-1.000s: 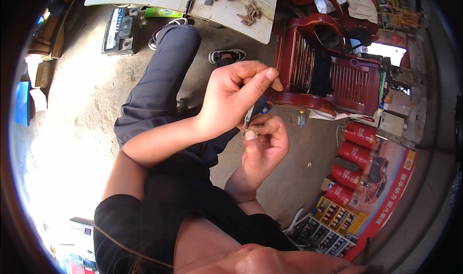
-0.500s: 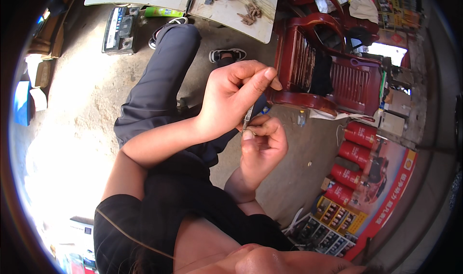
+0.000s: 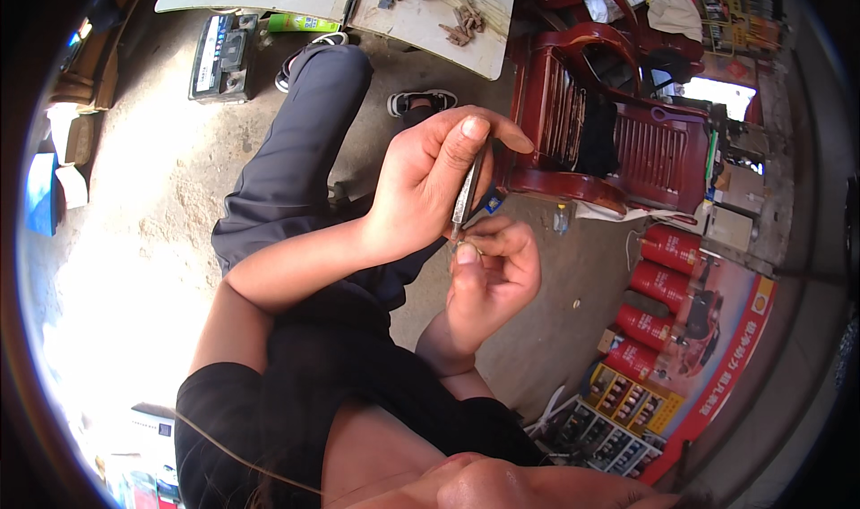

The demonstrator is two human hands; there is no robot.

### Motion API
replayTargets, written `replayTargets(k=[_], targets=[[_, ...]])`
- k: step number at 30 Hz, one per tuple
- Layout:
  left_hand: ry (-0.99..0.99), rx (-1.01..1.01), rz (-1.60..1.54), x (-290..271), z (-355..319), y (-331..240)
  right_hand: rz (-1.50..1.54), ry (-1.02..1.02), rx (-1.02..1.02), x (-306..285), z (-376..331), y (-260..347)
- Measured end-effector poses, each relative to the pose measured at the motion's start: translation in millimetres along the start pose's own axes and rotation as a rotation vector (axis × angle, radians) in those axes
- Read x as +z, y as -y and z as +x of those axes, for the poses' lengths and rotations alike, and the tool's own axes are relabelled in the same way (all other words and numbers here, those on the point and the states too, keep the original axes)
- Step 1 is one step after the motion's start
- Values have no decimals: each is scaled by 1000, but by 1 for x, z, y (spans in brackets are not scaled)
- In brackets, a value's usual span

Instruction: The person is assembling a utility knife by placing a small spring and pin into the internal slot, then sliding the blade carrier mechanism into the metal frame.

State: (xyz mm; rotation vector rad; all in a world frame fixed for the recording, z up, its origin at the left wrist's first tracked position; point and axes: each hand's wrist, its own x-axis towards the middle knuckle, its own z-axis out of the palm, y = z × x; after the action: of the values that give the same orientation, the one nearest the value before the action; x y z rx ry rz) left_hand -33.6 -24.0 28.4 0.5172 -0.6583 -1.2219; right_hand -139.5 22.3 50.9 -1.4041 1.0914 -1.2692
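My left hand (image 3: 421,173) is closed around a slim grey metal tool (image 3: 465,193), its thumb laid along the upper part. The tool tilts down toward my right hand (image 3: 491,280) and narrows at its lower end. There, the right thumb and index finger are pinched together just beneath the tip. Whatever small thing sits between them is too small to make out. Both hands are held up over the floor, in front of my body and to the right of my dark-trousered leg (image 3: 300,142).
A pale tabletop (image 3: 417,21) at the far side bears brown dried pieces (image 3: 464,23). Under its left part stand a black battery (image 3: 222,58) and a green container (image 3: 298,22). Dark red wooden chairs (image 3: 649,155) are at the right, with red drums (image 3: 658,285) nearer.
My left thumb has drawn back and its index finger has stretched outward, so more of the tool shows. My right hand has shifted slightly right and stays pinched by the tip.
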Motion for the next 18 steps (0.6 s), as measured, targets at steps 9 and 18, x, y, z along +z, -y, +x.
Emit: replayTargets(k=[9, 18], targets=[[7, 55, 29, -1, 0, 1, -88, 42, -60, 1, 2, 2], [-59, 136, 159, -1, 1, 4, -138, 43, -57, 1, 1, 2]])
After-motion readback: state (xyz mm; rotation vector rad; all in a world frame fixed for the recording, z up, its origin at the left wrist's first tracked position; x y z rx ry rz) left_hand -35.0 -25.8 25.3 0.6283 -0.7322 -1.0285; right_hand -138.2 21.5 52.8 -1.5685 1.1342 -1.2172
